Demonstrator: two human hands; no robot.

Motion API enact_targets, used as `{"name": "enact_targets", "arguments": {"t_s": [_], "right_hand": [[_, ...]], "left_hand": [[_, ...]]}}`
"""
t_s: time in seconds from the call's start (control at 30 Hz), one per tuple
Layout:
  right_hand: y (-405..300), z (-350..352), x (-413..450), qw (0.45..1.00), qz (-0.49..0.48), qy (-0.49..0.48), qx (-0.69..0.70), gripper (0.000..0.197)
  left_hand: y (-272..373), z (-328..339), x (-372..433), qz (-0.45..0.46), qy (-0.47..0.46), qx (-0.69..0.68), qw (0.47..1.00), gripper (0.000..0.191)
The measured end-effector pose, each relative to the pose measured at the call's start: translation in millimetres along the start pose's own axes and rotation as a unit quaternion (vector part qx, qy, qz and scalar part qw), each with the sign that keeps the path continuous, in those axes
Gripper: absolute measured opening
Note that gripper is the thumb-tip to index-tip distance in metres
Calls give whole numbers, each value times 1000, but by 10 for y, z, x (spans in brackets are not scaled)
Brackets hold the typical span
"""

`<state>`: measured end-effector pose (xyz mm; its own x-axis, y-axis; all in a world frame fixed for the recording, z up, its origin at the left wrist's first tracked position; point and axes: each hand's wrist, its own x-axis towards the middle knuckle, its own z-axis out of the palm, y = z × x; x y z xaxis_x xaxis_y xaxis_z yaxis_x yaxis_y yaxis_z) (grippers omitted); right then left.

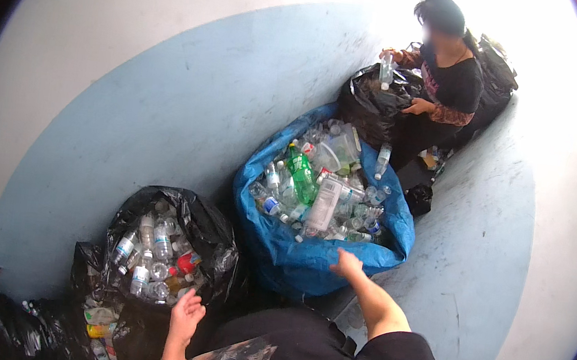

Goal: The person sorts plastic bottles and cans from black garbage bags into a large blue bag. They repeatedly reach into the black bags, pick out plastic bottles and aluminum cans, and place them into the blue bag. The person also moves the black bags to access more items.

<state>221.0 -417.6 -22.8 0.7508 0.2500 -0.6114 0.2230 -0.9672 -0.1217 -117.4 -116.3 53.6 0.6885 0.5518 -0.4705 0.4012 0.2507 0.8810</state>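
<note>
My left hand (187, 313) is beside the near rim of a black plastic bag (225, 257). Its fingers are loosely bent, and nothing shows in it. Clear plastic bottles (141, 275) fill that bag, along with a bottle with a red label (187, 262). My right hand (348, 265) is at the near edge of a large blue woven sack (285, 264), with no object visible in it; whether it touches the sack is unclear. Inside the sack are many bottles, a green soda bottle (302, 173), a clear plastic tub (342, 148) and a flat labelled plastic package (324, 204).
A person (450, 70) beyond the sack holds a clear bottle (386, 71) above another black bag (376, 102). A labelled bottle (383, 161) is at the sack's far right rim. Blue-and-white walls (171, 88) flank the narrow space. More black bags (35, 327) lie lower left.
</note>
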Motion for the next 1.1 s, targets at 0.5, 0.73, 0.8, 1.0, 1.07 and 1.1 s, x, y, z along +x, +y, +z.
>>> {"name": "enact_targets", "arguments": {"t_s": [0.5, 0.73, 0.8, 1.0, 1.07, 1.1], "right_hand": [[-170, 740, 566, 970, -202, -66, 121, 43], [-1013, 731, 343, 916, -299, -34, 267, 32], [-1257, 714, 226, 891, -299, -14, 340, 29], [-2563, 345, -539, 836, -381, 16, 395, 20], [-3022, 500, -616, 824, -405, -33, 395, 21], [-3263, 601, -617, 825, -400, -57, 395, 21]], "left_hand": [[-126, 568, -116, -30, 51, 81, 995, 46], [-365, 122, -146, -18, 167, 51, 985, 42], [-344, -77, 12, 3, 172, 61, 983, 40], [-434, -866, 709, 89, 208, 128, 966, 30], [-513, -1192, 874, 139, 228, 205, 942, 28], [-629, -1357, 957, 164, 231, 244, 928, 34]]}}
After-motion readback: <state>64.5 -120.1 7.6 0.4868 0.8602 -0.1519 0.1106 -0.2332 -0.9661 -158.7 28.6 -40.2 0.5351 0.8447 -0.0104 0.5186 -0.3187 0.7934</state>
